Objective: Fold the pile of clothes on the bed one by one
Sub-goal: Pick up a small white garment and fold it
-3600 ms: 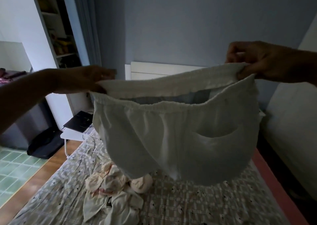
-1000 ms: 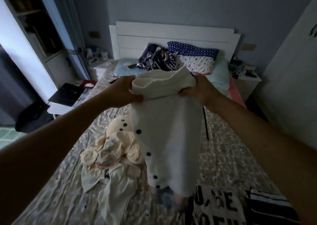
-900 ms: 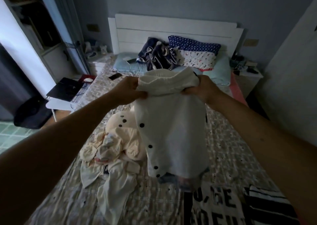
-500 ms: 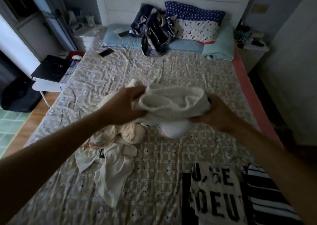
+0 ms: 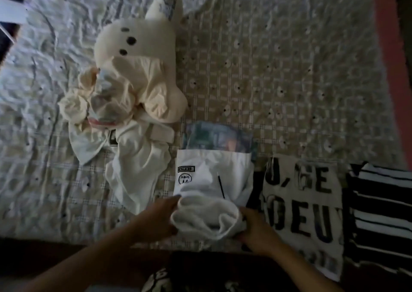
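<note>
Head view, the only one: white garment (image 5: pixel 211 193) lies low centre of the frame on the bed (image 5: pixel 278 73), folded narrow, its near end bunched into a thick roll between both hands. It lies over a folded printed piece (image 5: pixel 217 137) whose far edge shows above it.

Grip: left hand (image 5: pixel 159 220) presses the left side of the roll, fingers closed against the cloth; right hand (image 5: pixel 256 233) holds the right side, fingers tucked under the fabric. Both are holding the garment, not spread wide.

Step in hand, my read: setting the folded garment onto the stack. To do it well: lower the roll flat, square its edges to the piece beneath, smooth the bunched end outward, then let go, otherwise it springs open.

Pose: both forearms come in from the bottom edge and converge on the roll, wrists low near the sheet, palms facing each other.

Unfolded pile (image 5: pixel 124 104) sits left of centre, just beside the garment. Lettered shirt (image 5: pixel 301 213) and striped item (image 5: pixel 381 213) lie folded at lower right.
</note>
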`<state>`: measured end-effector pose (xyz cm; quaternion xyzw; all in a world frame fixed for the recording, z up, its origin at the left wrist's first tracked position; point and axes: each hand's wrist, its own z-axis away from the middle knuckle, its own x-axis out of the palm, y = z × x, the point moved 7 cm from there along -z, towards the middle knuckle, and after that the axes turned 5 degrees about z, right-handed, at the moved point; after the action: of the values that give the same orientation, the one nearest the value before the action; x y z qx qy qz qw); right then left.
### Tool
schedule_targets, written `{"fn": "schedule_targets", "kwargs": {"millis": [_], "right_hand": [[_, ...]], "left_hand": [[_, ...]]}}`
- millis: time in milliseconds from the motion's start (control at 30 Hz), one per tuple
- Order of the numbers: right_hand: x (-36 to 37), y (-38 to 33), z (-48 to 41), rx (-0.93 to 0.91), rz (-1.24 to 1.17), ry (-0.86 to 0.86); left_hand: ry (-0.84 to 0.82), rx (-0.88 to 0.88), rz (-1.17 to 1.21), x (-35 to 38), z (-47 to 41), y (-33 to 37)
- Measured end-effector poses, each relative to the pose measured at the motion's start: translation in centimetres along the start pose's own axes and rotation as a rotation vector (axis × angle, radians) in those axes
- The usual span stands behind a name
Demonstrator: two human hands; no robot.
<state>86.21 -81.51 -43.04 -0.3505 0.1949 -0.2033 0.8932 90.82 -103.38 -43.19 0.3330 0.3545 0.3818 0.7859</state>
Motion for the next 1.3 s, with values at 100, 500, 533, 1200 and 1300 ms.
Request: {"fn": "schedule_targets", "kwargs": {"millis": [100, 500, 533, 1200, 1300], "right_hand": [[-4.8, 1.4, -5.2, 0.016, -0.03, 0.147], [-3.7, 5.7, -18.8, -0.051, 0.765, 0.731], [-3.0, 7.1, -19.4, -0.029, 0.814, 0.715], [-6.1, 11.4, -16.9, 0.108, 0.17, 0.757], [-6.2, 9.8, -18.1, -0.024, 0.069, 0.6]], "left_hand": [[0.104, -0.006, 0.091, -3.6, -5.5, -0.2], [0.366, 0.109, -0.718, 2.4, -20.6, -7.2], [0.37, 0.107, -0.709, 3.0, -21.2, -8.2], [0.666, -0.435, 0.113, -0.3, -15.4, -14.9], [0.574, -0.555, 0.518, -0.7, -15.7, -15.2]]}}
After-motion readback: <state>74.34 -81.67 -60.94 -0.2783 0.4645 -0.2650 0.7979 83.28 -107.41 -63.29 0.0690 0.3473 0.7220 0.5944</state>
